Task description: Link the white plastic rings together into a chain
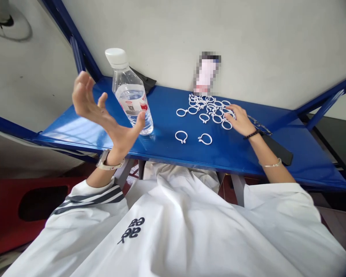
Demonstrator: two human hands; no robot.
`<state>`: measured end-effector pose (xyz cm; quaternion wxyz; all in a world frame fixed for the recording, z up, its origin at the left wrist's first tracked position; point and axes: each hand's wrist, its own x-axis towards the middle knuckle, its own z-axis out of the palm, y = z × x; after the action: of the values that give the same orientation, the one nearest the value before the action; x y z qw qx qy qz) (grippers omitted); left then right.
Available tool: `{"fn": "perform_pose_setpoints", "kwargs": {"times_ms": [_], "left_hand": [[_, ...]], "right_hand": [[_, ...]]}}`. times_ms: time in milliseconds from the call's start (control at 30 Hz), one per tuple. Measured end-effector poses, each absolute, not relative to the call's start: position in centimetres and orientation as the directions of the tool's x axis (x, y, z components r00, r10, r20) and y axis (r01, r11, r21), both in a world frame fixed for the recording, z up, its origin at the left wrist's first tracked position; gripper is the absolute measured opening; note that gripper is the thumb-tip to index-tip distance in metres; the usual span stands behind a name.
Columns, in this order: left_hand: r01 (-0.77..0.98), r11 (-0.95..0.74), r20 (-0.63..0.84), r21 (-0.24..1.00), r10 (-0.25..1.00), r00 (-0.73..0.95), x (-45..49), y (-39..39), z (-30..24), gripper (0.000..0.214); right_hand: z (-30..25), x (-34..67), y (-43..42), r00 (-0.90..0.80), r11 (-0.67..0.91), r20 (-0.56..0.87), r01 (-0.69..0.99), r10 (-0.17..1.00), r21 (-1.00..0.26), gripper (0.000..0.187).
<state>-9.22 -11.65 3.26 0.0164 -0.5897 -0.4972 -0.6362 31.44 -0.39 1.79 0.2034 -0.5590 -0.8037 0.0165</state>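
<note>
My left hand (99, 113) is raised above the blue table's (167, 150) near left edge, palm up, fingers spread and empty, just in front of a clear water bottle (130, 94) with a white cap. My right hand (240, 120) lies palm down on the table, fingers reaching into a pile of several white plastic rings (210, 107). Whether the fingers pinch a ring is hidden. Two single rings, one to the left (181, 136) and one to the right (205, 139), lie apart nearer the front edge.
A dark flat object (278, 150) lies under my right forearm near the table's right side. A dark cloth (146, 81) sits behind the bottle. A blurred-out item (207, 73) stands against the grey wall. A red stool (23, 204) is at lower left.
</note>
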Motion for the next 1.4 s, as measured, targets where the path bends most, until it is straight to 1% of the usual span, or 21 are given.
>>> {"fn": "perform_pose_setpoints", "kwargs": {"times_ms": [67, 133, 200, 233, 300, 433, 533, 667, 767, 900, 1033, 1100, 1133, 1167, 1200, 1233, 1267, 1367, 1400], "left_hand": [[0.579, -0.549, 0.777, 0.602, 0.569, -0.269, -9.7, -10.7, 3.5, 0.096], [0.513, -0.617, 0.785, 0.597, 0.580, -0.217, -9.5, -9.8, 3.3, 0.090], [0.468, -0.641, 0.778, 0.608, 0.600, -0.188, -9.3, -9.0, 2.8, 0.090], [0.472, -0.639, 0.777, 0.607, 0.601, -0.186, -9.3, -8.7, 2.5, 0.089], [0.488, -0.629, 0.777, 0.606, 0.599, -0.193, -9.4, -8.2, 1.9, 0.085], [0.466, -0.624, 0.762, 0.627, 0.617, -0.198, -9.8, -7.9, 1.5, 0.078], [0.453, -0.614, 0.745, 0.646, 0.637, -0.200, -9.8, -8.0, 1.5, 0.076], [0.425, -0.600, 0.721, 0.678, 0.657, -0.223, -9.6, -8.1, 1.6, 0.078], [0.403, -0.598, 0.710, 0.693, 0.665, -0.232, -9.6, -8.2, 1.6, 0.081], [0.416, -0.593, 0.710, 0.690, 0.668, -0.225, -9.8, -8.1, 1.5, 0.079], [0.408, -0.607, 0.716, 0.682, 0.668, -0.202, -10.2, -7.6, 1.0, 0.093], [0.408, -0.609, 0.717, 0.681, 0.668, -0.200, -10.2, -7.6, 1.0, 0.094], [0.409, -0.607, 0.718, 0.681, 0.665, -0.207, -10.1, -7.7, 1.1, 0.092], [0.411, -0.607, 0.720, 0.680, 0.660, -0.216, -10.0, -7.8, 1.2, 0.089], [0.413, -0.608, 0.723, 0.678, 0.654, -0.224, -9.9, -7.9, 1.4, 0.087], [0.415, -0.607, 0.724, 0.678, 0.650, -0.231, -9.7, -8.0, 1.5, 0.085], [0.416, -0.605, 0.724, 0.679, 0.648, -0.238, -9.6, -8.1, 1.6, 0.084], [0.425, -0.606, 0.728, 0.673, 0.645, -0.233, -9.5, -8.2, 1.7, 0.086], [0.433, -0.603, 0.729, 0.670, 0.644, -0.230, -9.6, -8.2, 1.7, 0.086]], "right_hand": [[1.5, 32.4, 3.6, -0.197, 0.255, 0.245, 0.938, 0.949, -0.233, 0.054], [0.9, 32.6, 6.9, -0.117, 0.157, 0.182, 0.963, 0.976, -0.219, 0.059], [0.2, 32.3, 9.0, -0.081, 0.097, 0.079, 0.969, 0.994, -0.226, 0.059], [-0.2, 32.0, 9.5, -0.067, 0.076, 0.047, 0.969, 0.997, -0.233, 0.057], [-0.9, 31.3, 9.5, -0.091, 0.103, 0.060, 0.964, 0.994, -0.244, 0.056], [-1.4, 29.9, 7.8, -0.236, 0.252, 0.094, 0.934, 0.967, -0.252, 0.055], [-1.1, 28.7, 7.7, -0.273, 0.303, 0.147, 0.919, 0.951, -0.253, 0.051], [-0.5, 26.5, 9.9, -0.299, 0.361, 0.252, 0.897, 0.920, -0.254, 0.047], [-0.4, 25.0, 11.0, -0.349, 0.395, 0.218, 0.890, 0.911, -0.228, 0.044], [-0.4, 24.9, 10.1, -0.402, 0.429, 0.171, 0.886, 0.900, -0.176, 0.043], [0.8, 26.1, 8.0, -0.426, 0.435, 0.090, 0.891, 0.900, -0.130, 0.043], [1.8, 26.0, 7.3, -0.410, 0.415, 0.071, 0.904, 0.909, -0.103, 0.043], [2.3, 25.5, 7.1, -0.398, 0.405, 0.089, 0.910, 0.913, -0.086, 0.043], [2.7, 24.7, 7.0, -0.383, 0.394, 0.144, 0.917, 0.912, -0.055, 0.043], [3.0, 23.8, 6.9, -0.385, 0.399, 0.205, 0.917, 0.900, -0.032, 0.043], [3.2, 22.6, 6.9, -0.411, 0.428, 0.235, 0.904, 0.881, -0.023, 0.044], [3.2, 21.4, 7.0, -0.447, 0.464, 0.220, 0.885, 0.867, -0.029, 0.045], [2.7, 18.2, 6.7, -0.519, 0.525, 0.082, 0.844, 0.851, -0.107, 0.050], [2.3, 17.6, 6.5, -0.539, 0.540, 0.041, 0.835, 0.842, -0.105, 0.049]]}}
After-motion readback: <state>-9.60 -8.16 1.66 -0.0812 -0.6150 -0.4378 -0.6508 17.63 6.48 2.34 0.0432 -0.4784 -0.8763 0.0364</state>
